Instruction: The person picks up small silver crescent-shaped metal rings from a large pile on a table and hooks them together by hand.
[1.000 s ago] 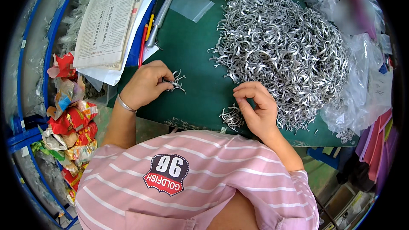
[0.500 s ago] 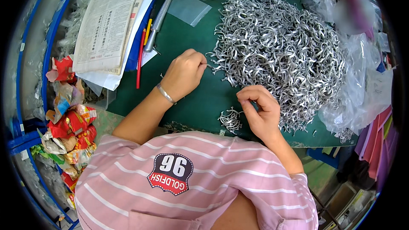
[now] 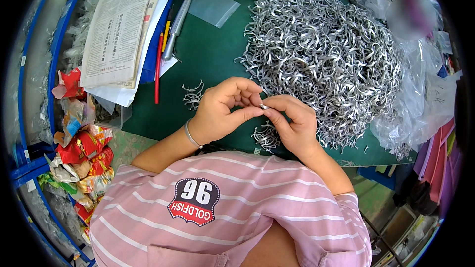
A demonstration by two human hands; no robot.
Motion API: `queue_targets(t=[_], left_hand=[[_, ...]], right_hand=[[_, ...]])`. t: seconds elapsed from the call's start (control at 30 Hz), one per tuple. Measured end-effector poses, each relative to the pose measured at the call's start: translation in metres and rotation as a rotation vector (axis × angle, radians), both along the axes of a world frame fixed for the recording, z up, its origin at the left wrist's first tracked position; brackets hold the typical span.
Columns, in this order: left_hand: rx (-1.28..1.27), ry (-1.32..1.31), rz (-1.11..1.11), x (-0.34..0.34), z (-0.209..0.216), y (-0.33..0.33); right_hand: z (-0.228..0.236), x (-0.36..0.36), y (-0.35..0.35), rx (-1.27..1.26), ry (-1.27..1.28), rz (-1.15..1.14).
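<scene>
My left hand and my right hand meet in front of the large heap. Their fingertips pinch a small curved silver metal strip between them; the fingers partly cover it. Just beyond my right hand spreads a big heap of similar curved metal strips. A small cluster of strips lies close to my right wrist, near the table's front edge. Another small cluster rests to the left of my left hand. A metal bracelet circles my left wrist.
All this lies on a green tabletop. Newspapers, a red pencil and a grey-handled tool lie at the left. Clear plastic bags border the heap on the right. A small zip bag lies at the back.
My left hand has come from beside the heap's left edge toward me to meet my right hand. My right fingers have shifted slightly left. The left cluster of strips has come into sight.
</scene>
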State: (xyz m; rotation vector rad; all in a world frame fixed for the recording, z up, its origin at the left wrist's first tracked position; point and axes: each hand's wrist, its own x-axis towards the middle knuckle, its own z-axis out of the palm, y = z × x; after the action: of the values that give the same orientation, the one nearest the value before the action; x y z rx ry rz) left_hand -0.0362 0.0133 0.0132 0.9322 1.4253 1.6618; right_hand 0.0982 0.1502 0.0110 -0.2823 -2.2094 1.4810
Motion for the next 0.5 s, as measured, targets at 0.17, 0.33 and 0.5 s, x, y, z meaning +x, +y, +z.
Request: queue_targets(t=[0.17, 0.33, 0.5], left_hand=[[-0.035, 0.104, 0.000, 0.000, -0.004, -0.002], [-0.043, 0.109, 0.070, 0.001, -0.001, -0.006], [-0.191, 0.373, 0.133, -0.020, 0.013, -0.022]], right_hand=[[0.000, -0.001, -0.001, 0.194, 0.116, -0.029], [-0.004, -0.001, -0.008, -0.069, 0.134, -0.135], [-0.008, 0.003, -0.004, -0.057, 0.105, -0.114]])
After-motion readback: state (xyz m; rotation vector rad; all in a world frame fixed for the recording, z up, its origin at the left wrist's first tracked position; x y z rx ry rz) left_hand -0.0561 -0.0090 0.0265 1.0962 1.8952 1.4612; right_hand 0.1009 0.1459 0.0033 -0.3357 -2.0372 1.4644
